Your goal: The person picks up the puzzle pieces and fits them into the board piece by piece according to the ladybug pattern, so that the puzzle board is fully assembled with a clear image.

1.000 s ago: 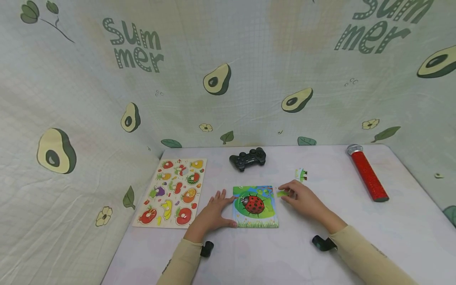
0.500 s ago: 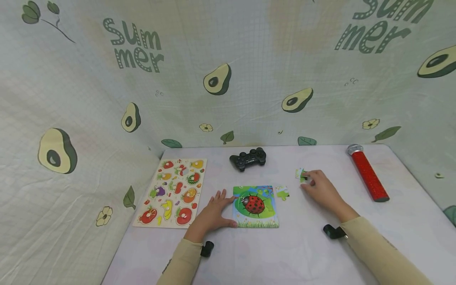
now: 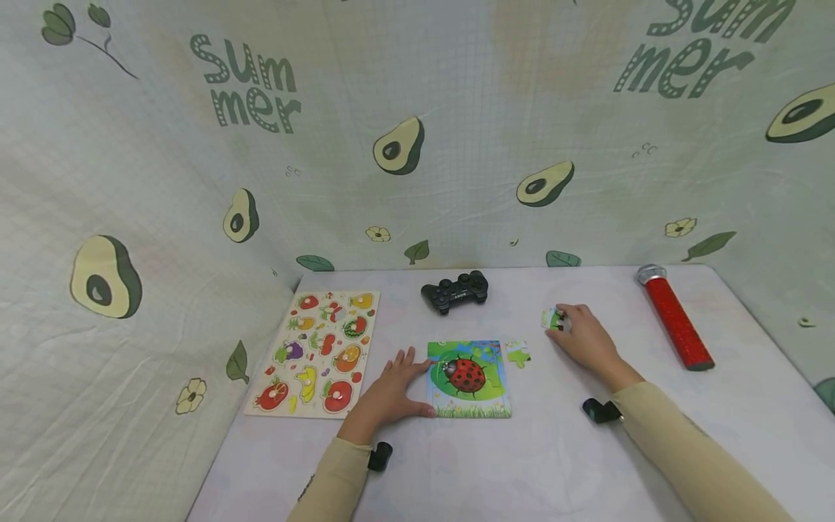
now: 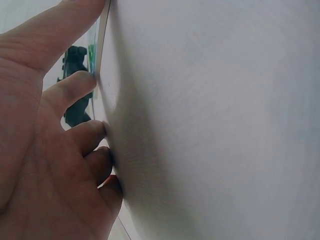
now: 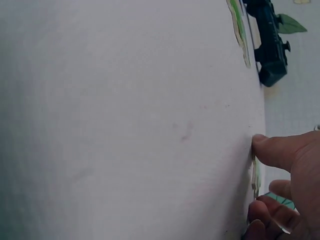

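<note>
A square ladybug jigsaw puzzle (image 3: 466,380) lies on the white table in the head view. At its left edge, my left hand (image 3: 391,388) is spread, with index finger and thumb touching the border. The left wrist view shows the same hand (image 4: 40,145) with its fingertips down by the tabletop. Farther right, my right hand (image 3: 587,341) pinches a small green and white puzzle piece (image 3: 551,319) between thumb and fingers. Seen from the right wrist, that piece (image 5: 255,180) stays low at the table surface. Another loose puzzle piece (image 3: 518,353) lies just right of the puzzle.
A wooden fruit board (image 3: 316,355) lies to the left. Behind the puzzle sits a black game controller (image 3: 455,291). On the far right is a red microphone-shaped tube (image 3: 675,319). A printed cloth (image 3: 457,87) hangs along the back and sides.
My right hand has let go of the piece beside the puzzle and moved up and right to the other piece, which it now pinches. My left hand has stayed put.
</note>
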`<move>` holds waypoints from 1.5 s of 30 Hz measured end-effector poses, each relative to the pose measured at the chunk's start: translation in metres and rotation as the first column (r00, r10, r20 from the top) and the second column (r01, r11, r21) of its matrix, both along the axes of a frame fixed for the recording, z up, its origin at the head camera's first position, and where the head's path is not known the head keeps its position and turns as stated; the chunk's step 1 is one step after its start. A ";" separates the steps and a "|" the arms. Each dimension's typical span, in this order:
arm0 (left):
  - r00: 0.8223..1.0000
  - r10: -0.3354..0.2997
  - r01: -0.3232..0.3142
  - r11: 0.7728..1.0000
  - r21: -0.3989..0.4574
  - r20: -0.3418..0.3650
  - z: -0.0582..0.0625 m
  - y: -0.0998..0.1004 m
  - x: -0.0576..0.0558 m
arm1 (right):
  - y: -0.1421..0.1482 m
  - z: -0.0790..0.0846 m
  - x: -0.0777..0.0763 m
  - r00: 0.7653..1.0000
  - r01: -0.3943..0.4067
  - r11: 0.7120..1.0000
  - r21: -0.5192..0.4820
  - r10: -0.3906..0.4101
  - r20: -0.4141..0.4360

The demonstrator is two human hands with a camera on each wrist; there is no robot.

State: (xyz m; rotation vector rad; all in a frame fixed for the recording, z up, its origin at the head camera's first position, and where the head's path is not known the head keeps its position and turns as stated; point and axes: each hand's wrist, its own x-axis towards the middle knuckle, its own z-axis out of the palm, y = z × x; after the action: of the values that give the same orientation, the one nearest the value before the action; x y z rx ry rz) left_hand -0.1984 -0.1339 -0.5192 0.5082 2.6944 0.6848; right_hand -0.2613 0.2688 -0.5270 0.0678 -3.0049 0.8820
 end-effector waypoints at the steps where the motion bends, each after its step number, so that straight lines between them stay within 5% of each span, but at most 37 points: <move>1: 1.000 -0.001 0.001 1.000 -0.001 0.001 -0.001 0.000 0.000 | 0.000 0.000 -0.001 1.000 0.003 1.000 0.002 -0.003 0.005; 13: 1.000 -0.003 0.003 1.000 -0.010 -0.008 -0.002 0.001 0.000 | 0.002 0.006 0.000 0.998 0.015 0.997 -0.076 -0.011 0.054; 35: 1.000 -0.006 0.006 1.000 -0.004 -0.004 -0.001 0.000 0.000 | 0.003 0.001 0.007 0.990 -0.086 0.992 -0.090 0.076 -0.115; 45: 1.000 -0.001 0.001 1.000 -0.009 -0.002 -0.002 0.000 0.000 | 0.003 0.003 0.014 0.994 -0.070 0.989 -0.128 0.058 -0.096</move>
State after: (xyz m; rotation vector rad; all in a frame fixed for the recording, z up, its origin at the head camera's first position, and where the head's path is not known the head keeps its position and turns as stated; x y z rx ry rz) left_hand -0.1988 -0.1336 -0.5212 0.5085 2.6976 0.6717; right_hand -0.2474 0.2722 -0.5242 0.1994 -2.8669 1.0499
